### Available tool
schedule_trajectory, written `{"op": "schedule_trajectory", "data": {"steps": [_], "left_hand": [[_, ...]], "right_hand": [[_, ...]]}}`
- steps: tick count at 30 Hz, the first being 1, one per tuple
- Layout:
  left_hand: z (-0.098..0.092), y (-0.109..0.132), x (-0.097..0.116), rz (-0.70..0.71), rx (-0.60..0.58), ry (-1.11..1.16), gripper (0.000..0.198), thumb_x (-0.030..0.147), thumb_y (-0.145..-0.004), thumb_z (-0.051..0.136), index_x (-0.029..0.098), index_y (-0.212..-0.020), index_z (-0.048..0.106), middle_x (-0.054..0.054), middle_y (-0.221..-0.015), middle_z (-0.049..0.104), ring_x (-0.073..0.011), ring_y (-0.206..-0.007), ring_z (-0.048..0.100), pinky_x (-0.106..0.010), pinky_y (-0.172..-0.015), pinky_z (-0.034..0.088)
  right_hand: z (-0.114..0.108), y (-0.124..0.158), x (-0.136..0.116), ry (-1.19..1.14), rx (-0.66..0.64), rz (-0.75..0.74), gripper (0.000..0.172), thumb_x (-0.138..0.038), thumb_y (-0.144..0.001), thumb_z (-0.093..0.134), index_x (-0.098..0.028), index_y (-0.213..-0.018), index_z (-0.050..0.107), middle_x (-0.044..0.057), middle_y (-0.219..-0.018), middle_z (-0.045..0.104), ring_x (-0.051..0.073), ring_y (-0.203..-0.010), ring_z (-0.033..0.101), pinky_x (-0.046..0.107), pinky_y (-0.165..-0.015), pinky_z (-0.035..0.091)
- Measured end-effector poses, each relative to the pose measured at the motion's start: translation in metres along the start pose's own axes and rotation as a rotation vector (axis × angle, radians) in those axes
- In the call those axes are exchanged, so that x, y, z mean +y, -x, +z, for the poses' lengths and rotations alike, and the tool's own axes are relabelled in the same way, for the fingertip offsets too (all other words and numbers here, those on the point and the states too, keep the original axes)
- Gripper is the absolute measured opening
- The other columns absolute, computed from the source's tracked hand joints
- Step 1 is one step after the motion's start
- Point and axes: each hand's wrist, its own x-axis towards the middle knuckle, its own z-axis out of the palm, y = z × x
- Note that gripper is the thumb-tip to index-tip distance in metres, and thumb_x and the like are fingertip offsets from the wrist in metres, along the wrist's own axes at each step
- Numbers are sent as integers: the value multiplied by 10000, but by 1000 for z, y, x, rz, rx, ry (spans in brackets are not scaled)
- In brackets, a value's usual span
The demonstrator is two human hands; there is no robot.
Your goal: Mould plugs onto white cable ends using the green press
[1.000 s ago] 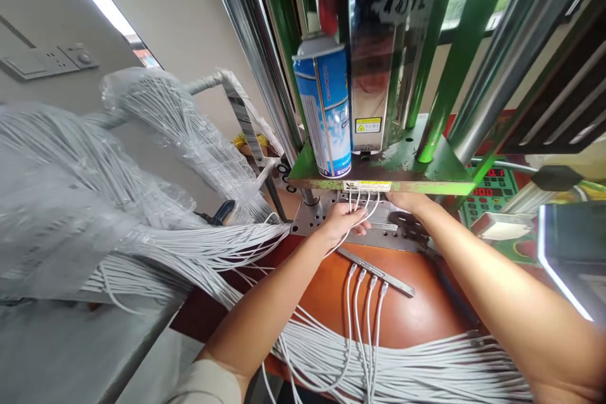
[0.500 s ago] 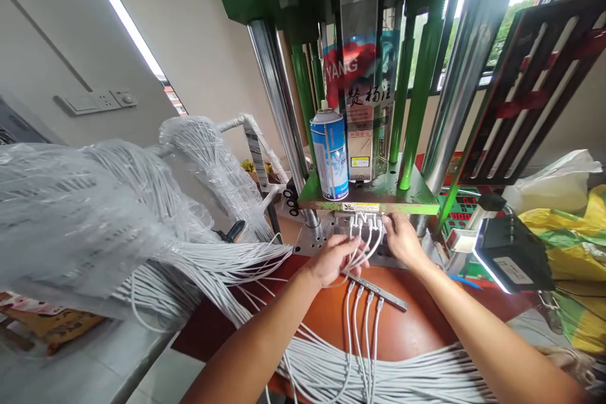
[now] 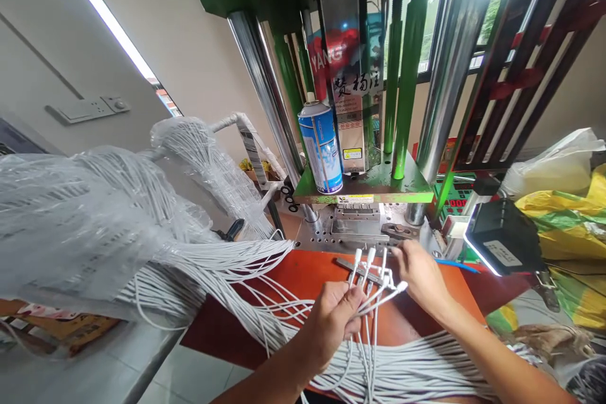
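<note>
My left hand [image 3: 331,319] is closed round several white cables [image 3: 374,278]; their moulded plug ends fan up and to the right above the orange table [image 3: 303,281]. My right hand [image 3: 419,271] reaches in from the right with fingers curled, touching the plug tips and a metal bar [image 3: 360,268] lying on the table. Behind them sits the steel mould block [image 3: 355,230] under the green press plate [image 3: 374,189]. More white cables [image 3: 411,369] lie across the table's front.
A blue spray can [image 3: 322,145] stands on the green plate beside chrome columns. A large bundle of white cables in clear plastic [image 3: 95,227] fills the left. A black device [image 3: 504,240] and yellow-green bags [image 3: 568,227] sit at the right.
Both hands drew back from the mould block toward me. My left hand pulled the cables out and now holds them raised over the table; the mould slot is bare.
</note>
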Motion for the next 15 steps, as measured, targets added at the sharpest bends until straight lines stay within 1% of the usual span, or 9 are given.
{"op": "schedule_trajectory", "data": {"steps": [3,5,7,9,11,12,13,14,15], "left_hand": [[-8,8,5,-12,-42,-55,578,680,-870,670,114,-763,615,31,-595,463,-19,-428,250,-227,-422,107],[-11,12,8,-19,-57,-93,581,685,-878,660,115,-775,616,46,-576,431,-23,-428,247,-227,-424,122],[-12,16,11,-29,-90,-125,586,692,-885,649,116,-782,620,72,-536,361,-33,-430,239,-228,-429,130],[-11,19,13,-42,-122,-146,588,693,-882,652,113,-791,627,82,-523,323,-41,-441,243,-227,-441,146],[-10,21,15,-59,-144,-167,595,698,-873,660,108,-795,638,74,-542,337,-43,-460,243,-227,-457,165],[-9,21,15,-68,-155,-183,603,704,-868,661,106,-794,648,67,-554,347,-43,-471,243,-227,-467,173],[-9,21,16,-76,-167,-207,616,714,-867,654,103,-794,661,59,-563,356,-45,-481,246,-229,-477,177],[-9,21,16,-75,-180,-239,630,725,-869,641,101,-794,675,51,-569,364,-49,-492,252,-232,-487,179],[-9,21,16,-61,-192,-278,643,736,-873,624,100,-797,689,41,-573,369,-55,-504,266,-236,-497,183]], "right_hand": [[-4,8,7,-45,-87,-35,322,-442,-977,438,-230,-760,545,94,-827,599,281,-834,542,409,-758,392],[-8,12,7,-91,-118,-34,364,-484,-964,459,-221,-746,588,110,-851,615,299,-891,539,434,-813,398],[-16,14,0,-168,-153,-28,423,-542,-981,442,-213,-784,622,115,-902,639,297,-937,554,441,-864,418],[-26,17,-15,-275,-225,-28,523,-580,-1033,326,-213,-833,640,92,-899,661,253,-891,592,396,-831,464],[-36,21,-34,-521,-428,-12,586,-604,-1056,251,-215,-896,658,57,-857,676,203,-782,615,336,-728,495],[-41,23,-43,-682,-536,11,572,-620,-1051,280,-215,-919,663,43,-837,678,186,-730,613,316,-676,495],[-46,26,-50,-843,-613,43,537,-637,-1033,347,-214,-934,663,33,-826,677,177,-695,609,306,-642,494],[-51,29,-54,-978,-637,81,491,-645,-1004,436,-214,-936,659,28,-820,676,174,-681,608,305,-630,498],[-57,33,-52,-1053,-594,120,454,-643,-973,511,-214,-920,650,25,-806,670,177,-672,608,311,-626,504]]}}
